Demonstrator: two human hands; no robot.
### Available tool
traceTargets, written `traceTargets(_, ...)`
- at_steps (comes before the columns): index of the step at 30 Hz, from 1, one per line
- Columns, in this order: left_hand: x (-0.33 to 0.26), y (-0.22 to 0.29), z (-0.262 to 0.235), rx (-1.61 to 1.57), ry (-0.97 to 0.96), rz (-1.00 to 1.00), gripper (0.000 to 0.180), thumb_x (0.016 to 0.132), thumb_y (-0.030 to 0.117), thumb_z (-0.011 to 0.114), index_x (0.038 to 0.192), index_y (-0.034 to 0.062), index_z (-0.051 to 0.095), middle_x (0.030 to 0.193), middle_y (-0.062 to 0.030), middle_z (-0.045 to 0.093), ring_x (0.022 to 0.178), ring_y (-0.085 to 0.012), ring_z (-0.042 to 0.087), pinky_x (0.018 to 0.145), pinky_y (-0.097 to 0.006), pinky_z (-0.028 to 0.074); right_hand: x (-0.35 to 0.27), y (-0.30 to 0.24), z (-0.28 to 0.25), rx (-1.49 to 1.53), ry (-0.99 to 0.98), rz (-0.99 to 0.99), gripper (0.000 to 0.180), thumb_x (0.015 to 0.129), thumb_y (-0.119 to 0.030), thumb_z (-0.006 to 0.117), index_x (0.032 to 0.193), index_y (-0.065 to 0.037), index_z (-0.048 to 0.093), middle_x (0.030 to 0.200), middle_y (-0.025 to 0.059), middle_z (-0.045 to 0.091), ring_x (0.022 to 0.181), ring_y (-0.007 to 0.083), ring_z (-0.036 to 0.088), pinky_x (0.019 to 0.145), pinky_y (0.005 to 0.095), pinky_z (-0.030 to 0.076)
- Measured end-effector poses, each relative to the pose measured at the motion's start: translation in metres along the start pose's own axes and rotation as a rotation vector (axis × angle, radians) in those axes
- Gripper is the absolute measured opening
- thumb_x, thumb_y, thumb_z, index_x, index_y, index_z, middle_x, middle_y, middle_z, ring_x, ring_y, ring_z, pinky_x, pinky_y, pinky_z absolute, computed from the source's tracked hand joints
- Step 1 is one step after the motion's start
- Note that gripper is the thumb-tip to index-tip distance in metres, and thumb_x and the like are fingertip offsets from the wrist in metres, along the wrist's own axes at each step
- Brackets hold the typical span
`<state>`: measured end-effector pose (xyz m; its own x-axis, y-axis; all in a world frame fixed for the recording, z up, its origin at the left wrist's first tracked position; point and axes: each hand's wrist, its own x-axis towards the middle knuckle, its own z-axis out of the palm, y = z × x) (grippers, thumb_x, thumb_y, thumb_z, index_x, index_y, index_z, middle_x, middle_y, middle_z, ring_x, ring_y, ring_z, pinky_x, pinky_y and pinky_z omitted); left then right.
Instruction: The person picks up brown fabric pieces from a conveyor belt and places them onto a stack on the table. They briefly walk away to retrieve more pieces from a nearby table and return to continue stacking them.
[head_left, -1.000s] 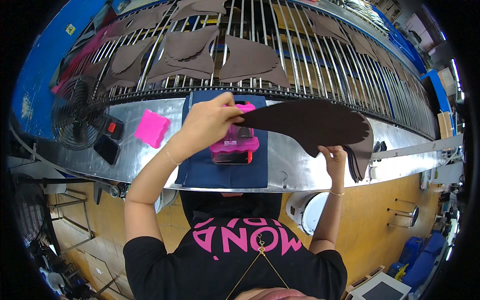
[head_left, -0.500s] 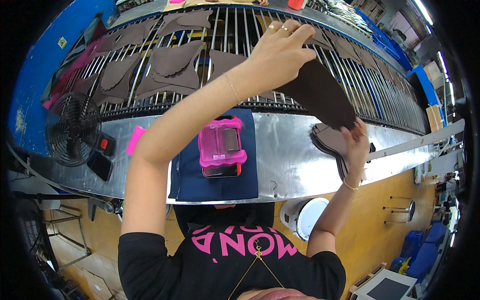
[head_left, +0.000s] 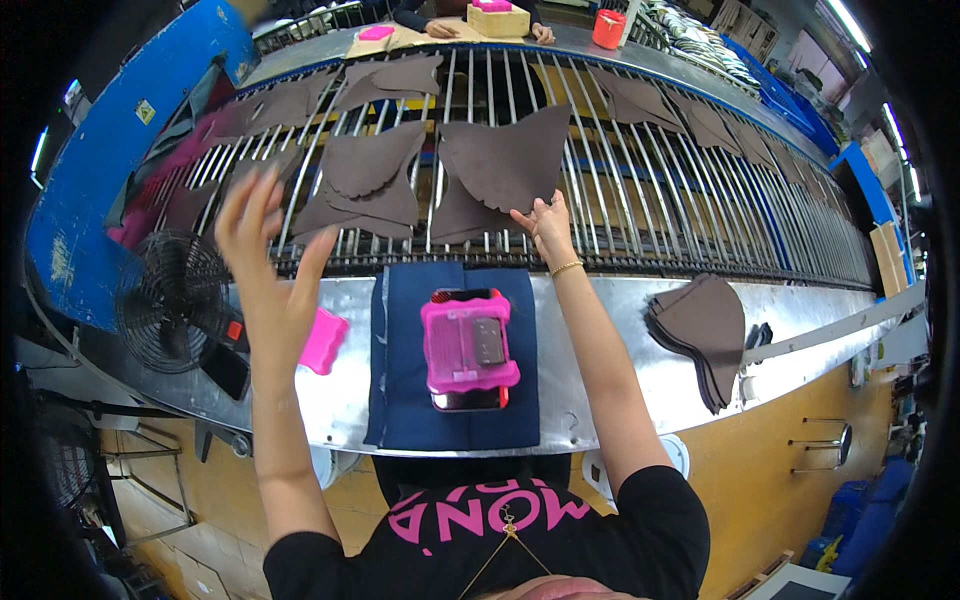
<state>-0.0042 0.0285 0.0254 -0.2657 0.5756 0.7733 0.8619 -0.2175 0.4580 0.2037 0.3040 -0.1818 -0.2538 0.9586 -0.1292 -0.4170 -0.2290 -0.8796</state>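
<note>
My left hand (head_left: 262,260) is raised near the left part of the roller conveyor, fingers spread and a little blurred, with nothing in it. At the conveyor's near side my right hand (head_left: 548,232) has its fingers and thumb on the lower edge of a dark brown cut piece (head_left: 505,155). This piece has a scalloped edge and overlaps another brown piece (head_left: 465,215) on the rollers. To its left lies another overlapping pair of brown pieces (head_left: 370,165). A stack of brown pieces (head_left: 710,320) rests on the metal table at the right.
A pink tray-like holder (head_left: 465,340) with a dark block lies on navy cloth (head_left: 400,400). Left of it are a pink scalloped piece (head_left: 324,342), a black fan (head_left: 170,300) and a phone (head_left: 225,370). Across the conveyor, another person's hands (head_left: 441,29) rest near a box (head_left: 497,22).
The brown piece that both hands held in the air now lies on the conveyor. My left hand has let go and swung left; my right hand moved left and forward with the piece.
</note>
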Motion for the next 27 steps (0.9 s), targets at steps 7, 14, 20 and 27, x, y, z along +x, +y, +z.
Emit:
traceTargets(7, -0.094, -0.05, -0.054, 0.053, -0.035, -0.493, 0.066, 0.084, 0.013, 0.07, 0.141, 0.0098, 0.036, 0.136, -0.0116, 0.033, 0.109, -0.0216, 0.053, 0.09, -0.033, 0.043, 0.046, 0.04, 0.014, 0.032, 0.133, 0.066, 0.029, 0.096, -0.018, 0.049, 0.116, -0.006, 0.031, 0.093, 0.0163, 0.059, 0.068, 0.0229, 0.066, 0.059, 0.038, 0.06)
traceTargets(14, -0.111, -0.055, -0.047, -0.177, 0.026, -0.583, 0.064, 0.089, 0.005, 0.061, 0.144, 0.01, 0.028, 0.137, -0.0109, 0.036, 0.101, -0.0164, 0.055, 0.087, -0.027, 0.043, -0.035, -0.027, -0.04, -0.261, 0.232, -0.278, 0.039, 0.093, -0.032, 0.059, 0.113, -0.006, 0.038, 0.065, 0.0091, 0.058, 0.044, 0.0124, 0.054, 0.039, 0.024, 0.041)
traceTargets(20, -0.107, -0.045, -0.02, -0.202, -0.083, -0.574, 0.061, 0.092, 0.008, 0.059, 0.145, 0.0123, 0.028, 0.135, -0.0103, 0.039, 0.099, -0.0154, 0.057, 0.086, -0.028, 0.045, -0.156, -0.099, -0.24, -1.522, 0.98, -0.649, 0.037, 0.083, -0.031, 0.067, 0.11, -0.007, 0.06, 0.105, 0.012, 0.063, 0.094, 0.0291, 0.06, 0.081, 0.0418, 0.047)
traceTargets(27, -0.105, -0.024, 0.012, -0.319, -0.165, -0.559, 0.064, 0.091, 0.01, 0.061, 0.145, 0.0121, 0.027, 0.135, -0.0106, 0.04, 0.095, -0.0148, 0.057, 0.088, -0.029, 0.044, -0.249, -0.115, -0.331, -1.786, 1.398, 0.175, 0.054, 0.079, -0.049, 0.067, 0.111, -0.006, 0.062, 0.125, 0.011, 0.054, 0.119, 0.0311, 0.046, 0.091, 0.0483, 0.042)
